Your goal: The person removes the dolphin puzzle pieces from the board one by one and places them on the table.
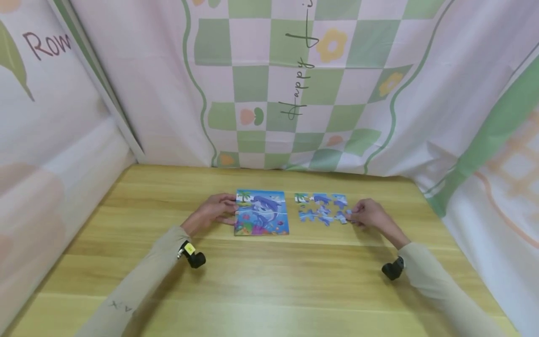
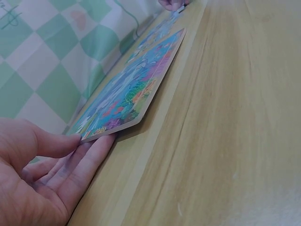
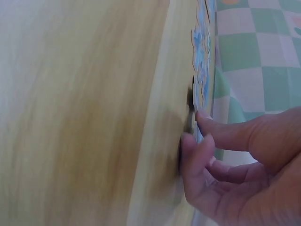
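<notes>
A dolphin picture board [image 1: 261, 213] lies on the wooden table, its near-left side slightly raised in the left wrist view. My left hand [image 1: 215, 209] grips its left edge, thumb at the top and fingers underneath [image 2: 94, 153]. To the board's right, several loose jigsaw puzzle pieces [image 1: 323, 199] are laid out in two rows, with dolphin and palm tree parts on them. At the right end of the lower row, my right hand [image 1: 370, 216] pinches a puzzle piece [image 3: 198, 134] between thumb and fingers; they hide most of it.
The light wooden table [image 1: 261, 281] stretches toward me in front of the board and pieces. A green-and-white checked curtain [image 1: 290, 93] hangs along the table's back edge. Pale cloth [image 1: 63, 154] closes off the left side, and more cloth [image 1: 497, 187] hangs on the right.
</notes>
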The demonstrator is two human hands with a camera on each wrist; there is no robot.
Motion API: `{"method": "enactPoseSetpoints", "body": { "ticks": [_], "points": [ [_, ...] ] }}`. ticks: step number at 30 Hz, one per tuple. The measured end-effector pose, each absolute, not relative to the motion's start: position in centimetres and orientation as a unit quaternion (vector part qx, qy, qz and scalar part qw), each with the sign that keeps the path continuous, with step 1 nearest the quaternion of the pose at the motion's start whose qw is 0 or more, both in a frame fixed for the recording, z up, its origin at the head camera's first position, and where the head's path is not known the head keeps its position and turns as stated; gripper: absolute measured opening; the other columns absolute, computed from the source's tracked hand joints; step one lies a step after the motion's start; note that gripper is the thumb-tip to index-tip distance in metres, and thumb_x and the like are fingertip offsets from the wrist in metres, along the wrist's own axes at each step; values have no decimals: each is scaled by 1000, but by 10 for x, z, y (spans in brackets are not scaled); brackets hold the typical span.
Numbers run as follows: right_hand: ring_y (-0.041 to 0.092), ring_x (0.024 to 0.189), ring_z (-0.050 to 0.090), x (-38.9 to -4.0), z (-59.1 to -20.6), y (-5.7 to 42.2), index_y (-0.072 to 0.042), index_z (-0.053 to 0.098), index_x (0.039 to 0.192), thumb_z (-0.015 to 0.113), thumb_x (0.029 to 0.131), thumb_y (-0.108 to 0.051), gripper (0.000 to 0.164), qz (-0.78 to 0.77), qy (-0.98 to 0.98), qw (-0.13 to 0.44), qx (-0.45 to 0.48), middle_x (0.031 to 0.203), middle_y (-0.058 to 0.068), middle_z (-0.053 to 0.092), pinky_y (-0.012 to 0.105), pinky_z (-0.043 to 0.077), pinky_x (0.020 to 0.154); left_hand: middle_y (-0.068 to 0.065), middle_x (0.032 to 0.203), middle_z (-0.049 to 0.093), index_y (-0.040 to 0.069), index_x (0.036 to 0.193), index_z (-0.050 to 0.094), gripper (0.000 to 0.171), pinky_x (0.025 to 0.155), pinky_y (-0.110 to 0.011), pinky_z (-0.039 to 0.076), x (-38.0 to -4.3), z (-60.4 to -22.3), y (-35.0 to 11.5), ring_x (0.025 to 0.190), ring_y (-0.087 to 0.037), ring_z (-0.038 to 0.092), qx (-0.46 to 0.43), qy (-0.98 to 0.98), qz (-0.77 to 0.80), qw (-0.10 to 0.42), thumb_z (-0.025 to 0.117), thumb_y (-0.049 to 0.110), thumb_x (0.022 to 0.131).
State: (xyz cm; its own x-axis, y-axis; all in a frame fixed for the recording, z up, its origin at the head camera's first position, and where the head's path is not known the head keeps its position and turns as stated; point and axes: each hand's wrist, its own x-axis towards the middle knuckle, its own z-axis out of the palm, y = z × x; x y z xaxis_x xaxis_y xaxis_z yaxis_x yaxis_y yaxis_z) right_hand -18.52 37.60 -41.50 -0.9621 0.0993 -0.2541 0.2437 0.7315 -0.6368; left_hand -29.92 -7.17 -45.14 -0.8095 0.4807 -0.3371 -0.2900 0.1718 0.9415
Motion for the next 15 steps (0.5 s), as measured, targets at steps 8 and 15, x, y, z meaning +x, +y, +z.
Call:
{"method": "enactPoseSetpoints", "body": {
  "ticks": [8,15],
  "points": [
    [16,66,55,-188,-418,376,4,66,94,74,98,-22,28,-302,941,109,110,73,5,61,26,53,57,-28,136,57,-6,155,39,55,88,-37,68,-301,-453,-72,105,-28,69,69,708,635,302,59,2,104],
    [11,58,46,-190,-420,378,-8,61,73,74,98,-27,34,-292,943,121,105,60,-5,49,23,44,54,-26,133,58,-6,154,40,53,88,-37,68,-301,-453,-73,106,-28,69,70,708,635,303,58,2,105]
  ]
}}
